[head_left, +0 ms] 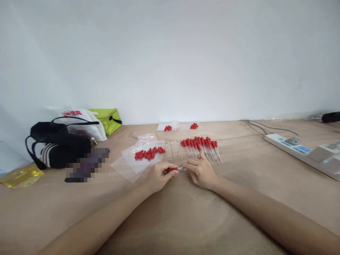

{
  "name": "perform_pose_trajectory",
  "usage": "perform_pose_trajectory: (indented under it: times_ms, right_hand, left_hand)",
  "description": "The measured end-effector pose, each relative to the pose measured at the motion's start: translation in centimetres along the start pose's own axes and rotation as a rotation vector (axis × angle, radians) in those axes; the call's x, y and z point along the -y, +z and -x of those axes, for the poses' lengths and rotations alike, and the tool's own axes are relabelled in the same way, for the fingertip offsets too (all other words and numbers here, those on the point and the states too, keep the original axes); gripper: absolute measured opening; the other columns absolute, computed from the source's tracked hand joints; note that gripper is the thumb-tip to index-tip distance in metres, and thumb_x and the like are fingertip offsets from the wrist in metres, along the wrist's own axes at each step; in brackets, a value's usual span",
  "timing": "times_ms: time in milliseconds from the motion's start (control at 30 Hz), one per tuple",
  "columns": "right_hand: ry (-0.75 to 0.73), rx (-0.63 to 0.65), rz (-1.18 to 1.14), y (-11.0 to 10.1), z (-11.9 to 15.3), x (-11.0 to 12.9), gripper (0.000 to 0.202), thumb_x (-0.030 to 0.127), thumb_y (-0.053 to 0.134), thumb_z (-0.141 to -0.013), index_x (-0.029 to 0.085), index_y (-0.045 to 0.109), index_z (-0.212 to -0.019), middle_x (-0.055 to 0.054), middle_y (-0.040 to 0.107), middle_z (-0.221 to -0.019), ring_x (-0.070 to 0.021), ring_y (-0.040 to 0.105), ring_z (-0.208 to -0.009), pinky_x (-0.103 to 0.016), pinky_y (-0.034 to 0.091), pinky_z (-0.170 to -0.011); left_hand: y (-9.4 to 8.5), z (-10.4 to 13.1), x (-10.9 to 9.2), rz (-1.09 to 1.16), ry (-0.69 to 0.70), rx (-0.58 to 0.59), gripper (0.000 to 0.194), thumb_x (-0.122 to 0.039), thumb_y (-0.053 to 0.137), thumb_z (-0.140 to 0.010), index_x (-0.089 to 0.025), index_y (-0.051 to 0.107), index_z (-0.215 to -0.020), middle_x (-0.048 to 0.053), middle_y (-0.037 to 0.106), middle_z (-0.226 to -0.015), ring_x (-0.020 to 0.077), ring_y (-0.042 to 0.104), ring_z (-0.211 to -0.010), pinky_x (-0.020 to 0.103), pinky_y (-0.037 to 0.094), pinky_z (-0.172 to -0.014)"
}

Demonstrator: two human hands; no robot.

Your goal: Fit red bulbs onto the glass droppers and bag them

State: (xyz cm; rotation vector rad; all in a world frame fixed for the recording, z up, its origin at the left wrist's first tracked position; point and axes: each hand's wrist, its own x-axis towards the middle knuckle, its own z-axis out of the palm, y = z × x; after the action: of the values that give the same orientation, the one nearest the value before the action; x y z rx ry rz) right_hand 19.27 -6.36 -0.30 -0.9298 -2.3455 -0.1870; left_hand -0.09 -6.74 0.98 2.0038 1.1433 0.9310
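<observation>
My left hand (158, 176) pinches a red rubber bulb (172, 170) just above the wooden table. My right hand (201, 171) holds the clear glass tube (180, 168) that goes into that bulb, so both hands meet on one dropper. Just beyond the hands lies a row of finished droppers with red bulbs (200, 145). Left of that row lie bare glass tubes (174, 148). Loose red bulbs (148, 153) rest on clear plastic bags (132, 164) beside my left hand.
Two small bags with red bulbs (180, 126) lie near the wall. At the left stand a black bag (57, 147), a white bag (79, 118), a green pouch (107, 119) and a yellow packet (21, 176). A white power strip (297, 150) with cables lies at the right.
</observation>
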Motion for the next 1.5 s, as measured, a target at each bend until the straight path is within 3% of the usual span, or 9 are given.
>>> perform_pose_trajectory:
  times_ms: [600, 733, 833, 900, 967, 1067, 1133, 1400, 1500]
  right_hand:
    - [0.015, -0.014, -0.065, 0.9, 0.0, 0.8, 0.020, 0.017, 0.040, -0.083, 0.017, 0.060, -0.081, -0.001, 0.059, -0.067, -0.0105, 0.045, -0.059, -0.027, 0.019, -0.062]
    - [0.004, 0.022, 0.014, 0.2, -0.5, 0.9, 0.020, 0.021, 0.041, -0.084, 0.019, 0.062, -0.082, -0.002, 0.060, -0.073, -0.0127, 0.047, -0.068, -0.029, 0.019, -0.063]
    - [-0.003, 0.083, 0.128, -0.7, -1.1, 0.6, 0.018, 0.021, 0.045, -0.081, 0.019, 0.063, -0.077, -0.004, 0.060, -0.077, -0.0155, 0.047, -0.075, -0.030, 0.020, -0.064]
    - [0.080, 0.125, 0.177, -1.3, -1.7, -0.2, 0.019, 0.020, 0.045, -0.079, 0.018, 0.063, -0.073, -0.005, 0.061, -0.076, -0.0166, 0.048, -0.076, -0.031, 0.021, -0.066]
    - [0.282, 0.134, 0.183, -1.7, -2.4, -1.5, 0.021, 0.021, 0.044, -0.080, 0.018, 0.063, -0.071, -0.006, 0.062, -0.075, -0.0171, 0.051, -0.076, -0.030, 0.023, -0.066]
    - [0.636, 0.115, 0.151, -1.7, -3.7, -3.7, 0.023, 0.024, 0.040, -0.080, 0.019, 0.062, -0.081, -0.006, 0.065, -0.078, -0.0175, 0.055, -0.075, -0.028, 0.027, -0.064]
    - [0.776, 0.103, 0.155, -1.2, -4.6, -4.7, 0.024, 0.025, 0.040, -0.080, 0.018, 0.060, -0.093, -0.007, 0.065, -0.081, -0.0193, 0.057, -0.077, -0.028, 0.029, -0.063]
    - [0.894, 0.137, 0.267, 1.0, -6.4, -4.8, 0.028, 0.027, 0.042, -0.078, 0.012, 0.052, -0.099, -0.013, 0.065, -0.083, -0.0243, 0.058, -0.081, -0.035, 0.026, -0.075]
    - [0.823, 0.105, 0.291, 1.1, -6.7, -4.4, 0.026, 0.027, 0.040, -0.079, 0.013, 0.055, -0.094, -0.012, 0.065, -0.085, -0.0231, 0.057, -0.081, -0.036, 0.024, -0.076]
  left_hand:
    - [0.1, -0.1, -0.4, -0.278, 0.227, 0.048, 0.012, -0.017, 0.052, -0.075, -0.018, 0.064, -0.079, 0.000, 0.066, -0.077, 0.0125, 0.059, -0.070, 0.023, 0.044, -0.066]
    - [0.2, -0.1, -0.2, -0.217, 0.193, 0.017, 0.014, -0.018, 0.051, -0.077, -0.018, 0.064, -0.082, 0.001, 0.066, -0.080, 0.0128, 0.060, -0.071, 0.023, 0.046, -0.064]
    - [-0.2, -0.4, 0.5, -0.193, 0.178, -0.044, 0.017, -0.023, 0.051, -0.078, -0.018, 0.062, -0.091, 0.003, 0.065, -0.090, 0.0149, 0.060, -0.081, 0.026, 0.047, -0.072]
    - [-0.9, -0.6, 1.1, -0.261, 0.208, -0.146, 0.025, -0.027, 0.054, -0.077, -0.018, 0.058, -0.100, 0.005, 0.062, -0.100, 0.0181, 0.056, -0.092, 0.032, 0.045, -0.081]
    - [-1.7, -1.0, 1.7, -0.374, 0.239, -0.261, 0.032, -0.029, 0.056, -0.075, -0.018, 0.056, -0.105, 0.007, 0.060, -0.104, 0.0209, 0.052, -0.099, 0.037, 0.041, -0.086]
    - [-2.6, -1.5, 2.6, -0.539, 0.250, -0.352, 0.023, -0.027, 0.056, -0.075, -0.018, 0.059, -0.096, 0.006, 0.061, -0.095, 0.0218, 0.052, -0.093, 0.039, 0.038, -0.084]
    - [-3.0, -1.6, 3.0, -0.630, 0.245, -0.368, 0.017, -0.024, 0.056, -0.074, -0.020, 0.061, -0.089, 0.005, 0.062, -0.091, 0.0217, 0.052, -0.090, 0.039, 0.037, -0.083]
    - [-3.3, -1.4, 3.2, -0.828, 0.071, -0.452, 0.018, -0.027, 0.058, -0.070, -0.024, 0.063, -0.088, 0.005, 0.059, -0.097, 0.0247, 0.048, -0.095, 0.042, 0.028, -0.083]
    - [-3.2, -1.4, 3.2, -0.881, 0.049, -0.458, 0.021, -0.028, 0.057, -0.071, -0.023, 0.062, -0.091, 0.006, 0.058, -0.100, 0.0254, 0.046, -0.097, 0.043, 0.026, -0.084]
